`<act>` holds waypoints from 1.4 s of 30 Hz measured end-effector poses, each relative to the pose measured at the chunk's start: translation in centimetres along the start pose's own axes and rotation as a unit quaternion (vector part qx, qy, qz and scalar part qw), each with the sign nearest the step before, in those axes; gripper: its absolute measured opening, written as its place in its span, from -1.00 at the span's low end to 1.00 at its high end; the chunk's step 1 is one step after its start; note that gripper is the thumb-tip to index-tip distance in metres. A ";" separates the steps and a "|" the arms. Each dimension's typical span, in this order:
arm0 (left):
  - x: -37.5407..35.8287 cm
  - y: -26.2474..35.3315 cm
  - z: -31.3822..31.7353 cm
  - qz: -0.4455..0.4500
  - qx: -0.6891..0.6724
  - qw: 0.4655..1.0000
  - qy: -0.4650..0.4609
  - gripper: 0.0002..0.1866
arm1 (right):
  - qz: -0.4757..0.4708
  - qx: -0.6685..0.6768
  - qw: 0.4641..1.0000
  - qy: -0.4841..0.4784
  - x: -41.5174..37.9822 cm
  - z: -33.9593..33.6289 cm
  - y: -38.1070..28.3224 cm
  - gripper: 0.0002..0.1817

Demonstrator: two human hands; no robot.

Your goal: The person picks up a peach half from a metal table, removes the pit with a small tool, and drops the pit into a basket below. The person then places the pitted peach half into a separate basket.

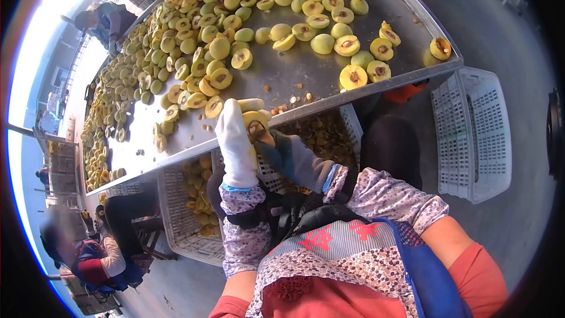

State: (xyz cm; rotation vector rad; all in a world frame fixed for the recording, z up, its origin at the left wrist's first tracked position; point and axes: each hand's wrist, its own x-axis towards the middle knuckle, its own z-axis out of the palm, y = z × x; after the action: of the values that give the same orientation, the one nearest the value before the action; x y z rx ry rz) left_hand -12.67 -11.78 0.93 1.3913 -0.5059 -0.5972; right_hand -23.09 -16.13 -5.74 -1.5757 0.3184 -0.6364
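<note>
My left hand (236, 141), in a white glove, is wrapped round a halved yellow-green fruit (256, 122) at the front edge of the metal table (329, 101). My right hand (288, 152), in a dark grey glove, is closed against the fruit's cut face from the right; a small dark curved thing shows at its fingertips, too small to name. Many fruit halves (220, 78) lie on the table beyond my hands, some cut face up with brown centres. Small pit pieces (292, 100) are scattered near the edge.
Below the table edge are a crate of fruit pieces (321, 135) and another crate with fruit (176, 212). Stacked white crates (474, 135) stand at the right. One person (97, 253) sits at the lower left; another (109, 20) leans over the table's far end.
</note>
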 end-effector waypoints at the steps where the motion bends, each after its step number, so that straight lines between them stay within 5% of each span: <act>1: 0.0 -0.2 0.1 0.000 -0.011 1.000 0.012 -0.52 | 0.008 0.028 1.000 0.004 -0.1 0.3 0.2 -0.60; 12: -0.3 -1.3 1.0 0.020 -0.005 0.998 0.059 -0.56 | 0.027 0.107 0.993 0.033 -0.7 1.4 0.3 -0.64; 18: -0.2 -0.7 -0.4 0.043 0.067 0.997 -0.016 -0.58 | 0.093 -0.087 0.991 -0.036 -0.2 -0.9 -0.1 -0.63; 21: -1.0 -1.3 0.3 0.136 0.154 0.979 -0.011 -0.55 | 0.061 -0.003 0.998 -0.019 -0.8 0.0 0.3 -0.63; 23: -0.9 -1.4 0.5 0.209 0.197 0.958 0.013 -0.53 | -0.069 -0.018 0.997 0.041 -1.0 1.4 1.3 -0.62; 26: -0.8 -1.6 1.0 0.012 -0.053 0.998 0.037 -0.50 | 0.055 0.095 0.994 0.026 -1.0 1.5 0.2 -0.60; 30: -0.3 -2.5 0.8 0.035 -0.046 0.998 0.034 -0.50 | 0.081 0.107 0.991 0.028 -0.7 1.3 0.4 -0.56; 35: 0.0 -2.7 1.3 -0.011 -0.220 0.975 0.036 -0.49 | 0.089 0.043 0.992 0.073 -0.4 1.0 -0.1 -0.47; 42: -0.6 -3.3 1.2 0.101 -0.107 0.989 -0.001 -0.63 | 0.114 0.054 0.988 0.084 -0.5 0.8 -0.6 -0.47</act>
State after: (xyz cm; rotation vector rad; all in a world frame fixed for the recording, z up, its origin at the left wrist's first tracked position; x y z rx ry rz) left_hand -14.16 -12.54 -2.18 1.1209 -0.5607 -0.4733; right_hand -23.18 -15.11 -5.24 -1.3601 0.5728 -0.5991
